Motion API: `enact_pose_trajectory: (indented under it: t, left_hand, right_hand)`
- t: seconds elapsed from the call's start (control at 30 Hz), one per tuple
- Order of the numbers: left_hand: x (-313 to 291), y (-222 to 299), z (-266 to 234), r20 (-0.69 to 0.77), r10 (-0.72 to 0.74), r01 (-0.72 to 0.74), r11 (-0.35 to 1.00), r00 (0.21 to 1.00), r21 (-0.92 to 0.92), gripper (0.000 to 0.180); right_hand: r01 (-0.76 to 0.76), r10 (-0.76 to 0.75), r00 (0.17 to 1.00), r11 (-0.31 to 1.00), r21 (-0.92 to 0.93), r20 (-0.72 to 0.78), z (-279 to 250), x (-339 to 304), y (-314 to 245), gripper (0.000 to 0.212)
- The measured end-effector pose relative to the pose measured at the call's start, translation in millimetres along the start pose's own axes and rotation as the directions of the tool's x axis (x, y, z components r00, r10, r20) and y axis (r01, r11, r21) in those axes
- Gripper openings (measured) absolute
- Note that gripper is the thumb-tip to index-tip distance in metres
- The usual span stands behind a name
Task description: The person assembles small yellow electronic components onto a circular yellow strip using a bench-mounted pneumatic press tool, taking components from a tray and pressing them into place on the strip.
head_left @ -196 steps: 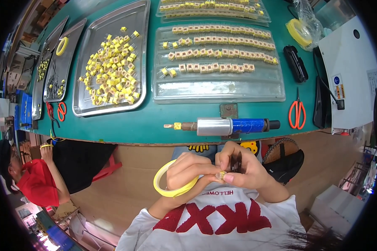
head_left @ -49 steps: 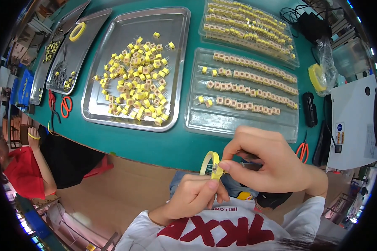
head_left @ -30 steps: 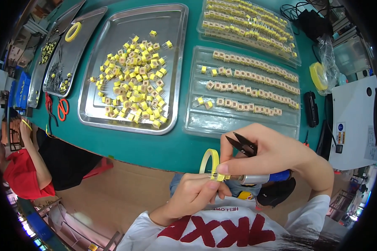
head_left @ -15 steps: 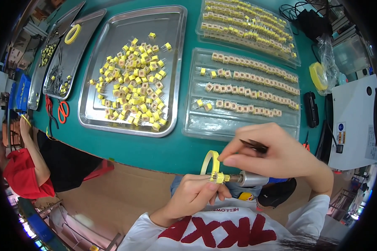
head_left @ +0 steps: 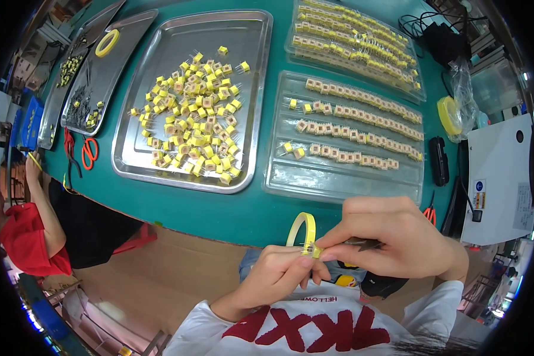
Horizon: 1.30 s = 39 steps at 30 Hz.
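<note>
My left hand (head_left: 276,273) is closed, thumb and fingers gripping a small yellow-taped transformer (head_left: 308,251) with thin metal pins. A ring-shaped roll of yellow tape (head_left: 301,224) stands beside it, just above the left fingers. My right hand (head_left: 391,237) is closed too. Its thumb and forefinger pinch at the right end of the transformer. Tucked in the same hand is a slim, dark, tweezers-like tool (head_left: 366,244), mostly covered by the fingers. Where its tip ends is hidden.
A metal tray (head_left: 257,89) holds a loose pile of yellow-taped transformers. Clear plastic trays (head_left: 338,191) with rows of them lie right of it. Red-handled scissors (head_left: 89,153) rest at left, a black case (head_left: 439,160) at right. A person in a red sleeve (head_left: 26,240) sits at far left.
My right hand has come down and left onto the transformer, its fingertips now meeting the left hand's. The silver-and-blue rod by the transformer is now out of sight.
</note>
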<state>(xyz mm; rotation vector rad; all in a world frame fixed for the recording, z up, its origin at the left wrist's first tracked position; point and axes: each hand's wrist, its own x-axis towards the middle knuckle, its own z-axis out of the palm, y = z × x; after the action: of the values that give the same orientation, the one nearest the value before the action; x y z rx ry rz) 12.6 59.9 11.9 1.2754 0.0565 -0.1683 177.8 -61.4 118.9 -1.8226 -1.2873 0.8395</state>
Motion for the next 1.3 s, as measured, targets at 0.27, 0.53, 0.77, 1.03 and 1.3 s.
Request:
enact_pose_trajectory:
  t: [0.27,0.53,0.77,1.03,1.3]
  left_hand:
    - [4,4,3,-0.038,0.042,-0.041,0.999,0.998,0.019,0.039]
    - [5,1,13,-0.153,0.161,-0.152,0.986,0.975,0.07,0.038]
    - [-15,-2,18,-0.212,0.08,-0.045,0.985,0.974,0.166,0.033]
    - [-36,-9,36,-0.301,0.165,-0.119,0.979,0.939,0.166,0.027]
    - [-27,-7,46,-0.384,0.154,-0.125,0.987,0.911,0.098,0.027]
  right_hand:
    - [-0.046,0.045,0.999,0.997,0.055,0.018,2,3,1,0.01]
    - [-0.031,-0.003,0.987,0.977,-0.212,-0.159,2,-23,-2,0.019]
    - [-0.381,0.076,0.573,0.906,-0.183,-0.816,33,-114,37,0.013]
    - [0.026,-0.112,0.178,0.994,-0.109,-0.978,124,-132,79,0.02]
    - [0.151,-0.263,-0.032,0.952,-0.265,-0.964,39,-83,70,0.009]
